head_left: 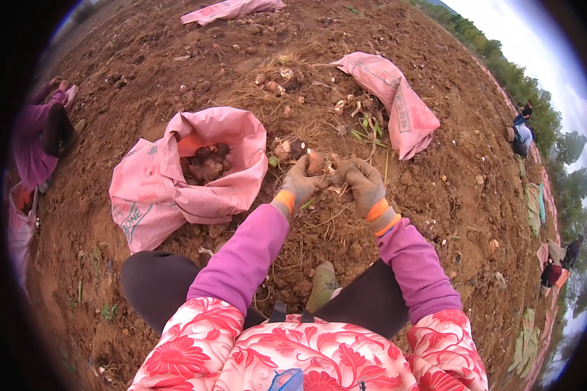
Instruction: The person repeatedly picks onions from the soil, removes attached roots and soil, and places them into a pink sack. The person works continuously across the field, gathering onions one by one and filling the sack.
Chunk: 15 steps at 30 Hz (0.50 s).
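Tuber (pixel 316 162) gripped beside open pink sack (pixel 195 201)

The sack holds heaped brown tubers (pixel 206 165). To its right, the gloved left hand (pixel 299 183) clasps the tuber at its fingertips. The gloved right hand (pixel 361 185) curls just beside it; I cannot tell whether it grips anything. Beyond lies another pink sack (pixel 398 98), contents hidden.

brown soil (pixel 88 215): pink sacks (pixel 151 184), tubers (pixel 274 88), green stalks (pixel 370 128)
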Each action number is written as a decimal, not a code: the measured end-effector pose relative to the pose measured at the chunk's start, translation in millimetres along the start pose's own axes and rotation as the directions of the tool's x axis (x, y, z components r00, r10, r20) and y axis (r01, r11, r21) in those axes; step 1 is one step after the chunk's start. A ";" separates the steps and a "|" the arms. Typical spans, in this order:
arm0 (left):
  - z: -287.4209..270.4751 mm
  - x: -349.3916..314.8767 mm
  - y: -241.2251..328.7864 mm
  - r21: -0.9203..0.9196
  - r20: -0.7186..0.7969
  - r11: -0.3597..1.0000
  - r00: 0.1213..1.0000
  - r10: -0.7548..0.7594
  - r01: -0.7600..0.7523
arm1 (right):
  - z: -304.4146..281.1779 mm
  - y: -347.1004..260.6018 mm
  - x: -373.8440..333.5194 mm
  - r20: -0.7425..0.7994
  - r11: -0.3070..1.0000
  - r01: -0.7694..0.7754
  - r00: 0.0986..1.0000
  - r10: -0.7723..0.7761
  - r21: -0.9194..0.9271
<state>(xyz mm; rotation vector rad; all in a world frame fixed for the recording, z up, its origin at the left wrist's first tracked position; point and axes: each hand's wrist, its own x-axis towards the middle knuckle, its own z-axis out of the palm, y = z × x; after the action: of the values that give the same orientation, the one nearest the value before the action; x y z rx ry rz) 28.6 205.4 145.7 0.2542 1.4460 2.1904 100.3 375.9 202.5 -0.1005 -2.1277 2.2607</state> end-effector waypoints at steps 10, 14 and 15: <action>31.0 -33.8 1.2 0.010 0.206 0.955 0.934 -0.291 0.295 | -35.5 -76.2 24.2 -0.228 0.990 0.073 0.973 -0.045 0.119; 11.1 -21.2 14.5 -0.427 0.138 0.894 0.987 -0.087 0.138 | -17.5 -19.5 0.5 0.225 0.931 -0.362 0.904 0.364 -0.050; 7.5 -18.2 17.5 -0.507 0.110 0.855 0.992 -0.066 0.113 | -5.2 -2.7 -2.4 0.323 0.976 -0.177 0.923 0.209 -0.126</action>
<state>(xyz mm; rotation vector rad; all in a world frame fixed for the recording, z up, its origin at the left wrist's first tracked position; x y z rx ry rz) 42.0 196.9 166.7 0.0900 0.7616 2.3560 103.0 381.1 204.9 0.0834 -2.4966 2.4340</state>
